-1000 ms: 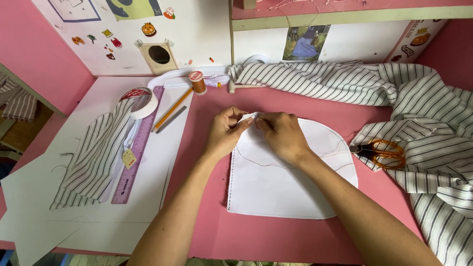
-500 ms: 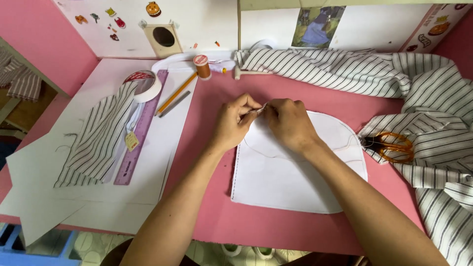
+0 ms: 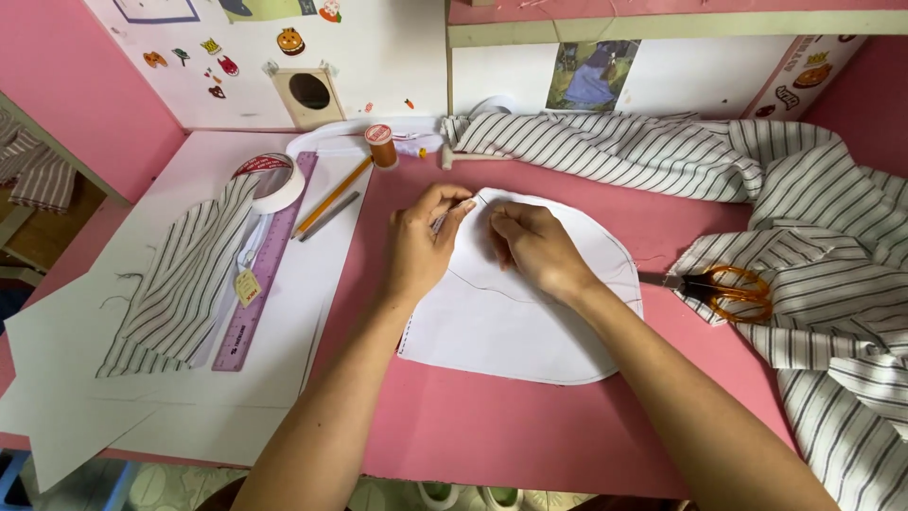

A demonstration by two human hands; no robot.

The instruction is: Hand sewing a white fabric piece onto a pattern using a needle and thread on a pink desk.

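Observation:
A white rounded fabric piece [image 3: 530, 326] with a thin drawn line near its edge lies flat on the pink table [image 3: 492, 435]. My left hand [image 3: 423, 246] pinches its upper edge with thumb and forefinger. My right hand [image 3: 534, 248] rests on the fabric just to the right, fingers curled and pinching the same top edge. Whether a pin or needle sits between the fingers is too small to tell.
Striped fabric [image 3: 804, 227] is heaped along the back and right, with orange-handled scissors [image 3: 724, 287] on it. At left lie white paper sheets [image 3: 113, 378], a striped cut piece [image 3: 180, 284], a purple ruler [image 3: 265, 265], a tape roll [image 3: 272, 180], pencils [image 3: 331, 199] and a thread spool [image 3: 380, 145].
My two hands have moved slightly apart along the fabric's top edge. The camera view has shifted a little, so the table appears lower and closer.

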